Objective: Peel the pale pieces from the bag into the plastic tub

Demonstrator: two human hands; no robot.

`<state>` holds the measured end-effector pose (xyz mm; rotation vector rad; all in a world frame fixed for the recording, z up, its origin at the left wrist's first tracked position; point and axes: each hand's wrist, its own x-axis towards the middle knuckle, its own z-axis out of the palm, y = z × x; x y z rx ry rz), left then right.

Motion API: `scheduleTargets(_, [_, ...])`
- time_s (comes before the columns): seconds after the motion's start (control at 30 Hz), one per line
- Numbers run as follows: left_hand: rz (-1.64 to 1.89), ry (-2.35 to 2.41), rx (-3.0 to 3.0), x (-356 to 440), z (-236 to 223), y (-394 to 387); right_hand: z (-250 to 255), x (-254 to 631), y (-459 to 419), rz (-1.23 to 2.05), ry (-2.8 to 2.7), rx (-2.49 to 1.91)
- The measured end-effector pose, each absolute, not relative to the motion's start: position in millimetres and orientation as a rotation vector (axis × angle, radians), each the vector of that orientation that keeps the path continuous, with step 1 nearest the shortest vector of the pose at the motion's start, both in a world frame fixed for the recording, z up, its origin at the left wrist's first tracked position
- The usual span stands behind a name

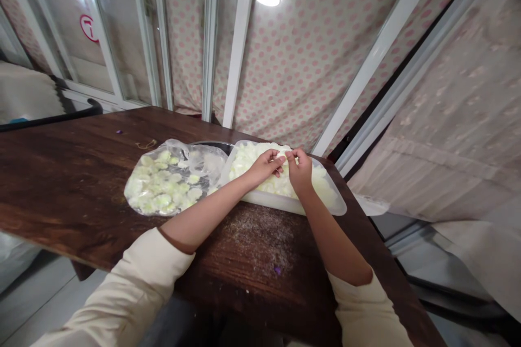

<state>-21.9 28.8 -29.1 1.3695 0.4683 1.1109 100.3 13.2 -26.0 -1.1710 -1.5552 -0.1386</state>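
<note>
Over a translucent white plastic tray [277, 203], my left hand [265, 167] and my right hand [300, 172] come together, fingers pinched. Between their fingertips is a small whitish, petal-like piece [281, 155], partly covered by the fingers; its exact kind is unclear. A heap of similar pale yellow-white pieces [246, 156] fills the tray. To the left, against the tray, lies a clear plastic bag [140, 184] of flat, roundish, pale green-white pieces [165, 200].
White powdery specks and a small purple scrap [277, 270] lie on the dark wooden table [81, 173]. Behind the bag, a dark round rim [215, 145] shows. Glass panels with a pink-dotted curtain [293, 65] stand along the table's far edge.
</note>
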Motion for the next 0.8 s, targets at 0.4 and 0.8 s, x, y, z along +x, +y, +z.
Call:
scheduleTargets(0.4, [1.097, 0.42, 1.401, -22, -31, 29, -28, 110, 17, -0.337, -1.301, -1.383])
scheduleTargets(0.8, [1.11, 0.452, 1.446, -22, -30, 28, -28, 99, 13, -0.37, -1.677, -1.256])
